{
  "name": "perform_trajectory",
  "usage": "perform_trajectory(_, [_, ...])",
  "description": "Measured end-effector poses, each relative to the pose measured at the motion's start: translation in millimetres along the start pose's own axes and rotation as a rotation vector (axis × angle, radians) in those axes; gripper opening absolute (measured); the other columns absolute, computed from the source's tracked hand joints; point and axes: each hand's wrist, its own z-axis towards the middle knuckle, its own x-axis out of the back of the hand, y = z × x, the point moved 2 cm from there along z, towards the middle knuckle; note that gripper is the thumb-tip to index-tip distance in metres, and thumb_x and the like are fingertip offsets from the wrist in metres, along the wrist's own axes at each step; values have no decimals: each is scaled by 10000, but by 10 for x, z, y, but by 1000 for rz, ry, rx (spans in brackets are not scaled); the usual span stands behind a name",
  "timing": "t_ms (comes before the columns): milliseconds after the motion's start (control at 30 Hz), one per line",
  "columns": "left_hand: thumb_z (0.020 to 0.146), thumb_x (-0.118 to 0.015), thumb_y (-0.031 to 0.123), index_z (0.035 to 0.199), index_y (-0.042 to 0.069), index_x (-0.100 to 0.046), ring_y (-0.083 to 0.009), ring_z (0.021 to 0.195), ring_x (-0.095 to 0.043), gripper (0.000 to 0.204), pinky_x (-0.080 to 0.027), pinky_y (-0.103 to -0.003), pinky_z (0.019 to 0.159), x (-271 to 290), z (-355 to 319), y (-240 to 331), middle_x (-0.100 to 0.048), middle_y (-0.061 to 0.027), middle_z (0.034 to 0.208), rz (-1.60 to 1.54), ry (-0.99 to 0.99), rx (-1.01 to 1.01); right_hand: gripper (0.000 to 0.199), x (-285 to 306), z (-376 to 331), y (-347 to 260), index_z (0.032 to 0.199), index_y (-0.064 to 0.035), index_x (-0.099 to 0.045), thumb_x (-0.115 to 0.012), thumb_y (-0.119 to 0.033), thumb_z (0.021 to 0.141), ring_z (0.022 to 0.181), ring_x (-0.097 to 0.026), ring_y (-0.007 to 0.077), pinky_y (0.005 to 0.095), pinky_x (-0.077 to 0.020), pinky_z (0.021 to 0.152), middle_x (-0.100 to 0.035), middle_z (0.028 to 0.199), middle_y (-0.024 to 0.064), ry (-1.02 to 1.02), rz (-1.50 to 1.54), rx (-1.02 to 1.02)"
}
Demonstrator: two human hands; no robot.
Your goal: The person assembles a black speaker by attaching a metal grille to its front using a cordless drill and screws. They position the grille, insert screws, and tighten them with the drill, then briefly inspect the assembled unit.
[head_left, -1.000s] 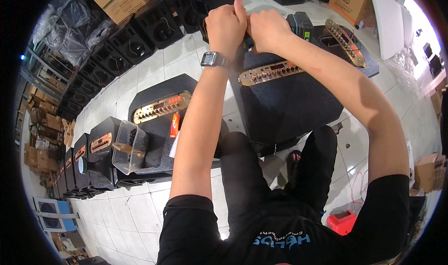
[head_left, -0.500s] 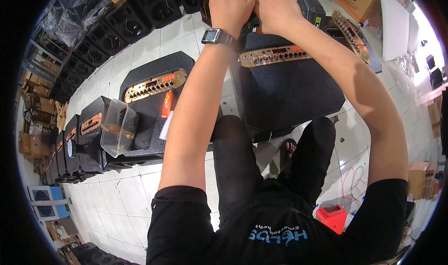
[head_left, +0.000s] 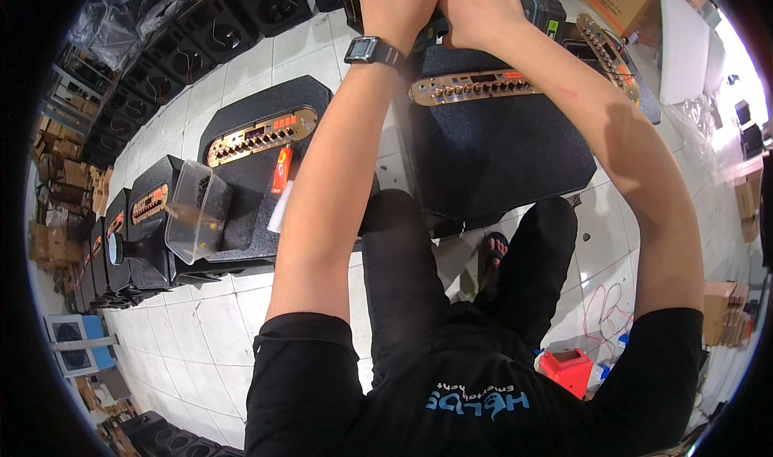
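Observation:
At the top edge, my left hand (head_left: 400,4), with a watch (head_left: 367,50) on its wrist, is closed beside my right hand (head_left: 481,8), also closed. The two hands meet over the far end of a black speaker cabinet (head_left: 491,159). Whatever their fingers hold is hidden, partly by the picture's edge. Below them, a gold control panel (head_left: 475,88) with a row of knobs lies in the cabinet's upper face. To the left, a second cabinet (head_left: 266,103) carries an orange tube (head_left: 281,169), a white cloth or paper (head_left: 279,207) and a clear plastic tub (head_left: 196,215) with small dark contents.
A black power-tool-like case or battery (head_left: 544,10) sits behind my right forearm. Another gold panel (head_left: 605,58) lies at the far right. Speaker boxes (head_left: 213,34) line the back left. A red container (head_left: 565,370) and thin red cable (head_left: 600,312) are on the tiled floor.
The view has shifted slightly, so the left cabinet and tub appear a little further left and the right cabinet slightly higher. Both hands stay closed together at the top edge.

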Motion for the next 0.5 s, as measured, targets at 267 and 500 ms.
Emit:
perform_trajectory(267, [1049, -521, 279, 621, -16, -672, -427, 616, -656, 542, -515, -507, 605, 21, -36, -22, -643, -234, 642, 26, 11, -1, 266, -36, 27, -19, 918, -44, -765, -767, -202, 704, 854, -754, 291, 409, -591, 769, -763, 881, 149, 29, -38, 21])
perform_trajectory(500, [1055, -499, 286, 629, -11, -684, -425, 622, -662, 552, -522, -503, 620, 68, -30, -10, -652, -232, 650, -1, -26, 39, 291, 13, 39, -38, 948, -30, -760, -764, -202, 713, 856, -755, 296, 409, -594, 772, -765, 905, 157, 2, -52, 39])
